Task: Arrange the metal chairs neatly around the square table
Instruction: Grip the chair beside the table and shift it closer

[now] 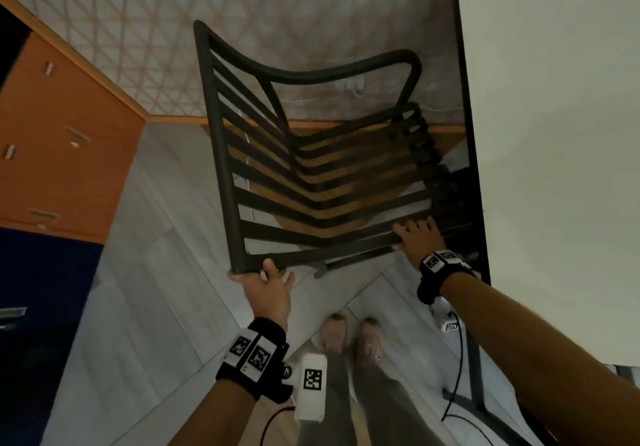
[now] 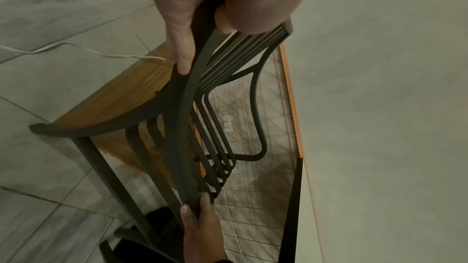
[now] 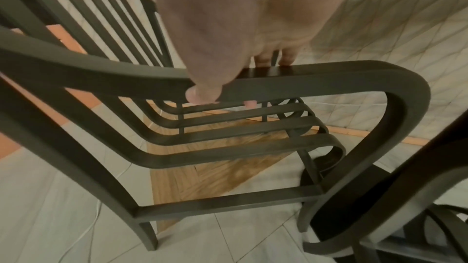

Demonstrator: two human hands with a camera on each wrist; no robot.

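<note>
A dark metal chair [image 1: 311, 175] with a slatted seat and back stands in front of me, close to the black edge of the pale square table [image 1: 554, 99] on the right. My left hand [image 1: 266, 272] grips the near left corner of the chair's top rail, thumb on one side and fingers on the other, in the left wrist view [image 2: 202, 27]. My right hand [image 1: 414, 234] grips the chair's right armrest [image 3: 303, 79], thumb in front and fingers curled over it [image 3: 222, 91]. One chair leg [image 3: 149, 237] reaches down to the tiled floor.
An orange drawer cabinet [image 1: 62, 134] and a dark blue panel [image 1: 41, 289] stand at the left. A lattice-patterned wall [image 1: 138, 30] lies ahead. A white cable [image 2: 63, 47] runs over the floor. Another dark metal frame [image 3: 367, 217] sits at the lower right, under the table. My feet [image 1: 349, 334] are just behind the chair.
</note>
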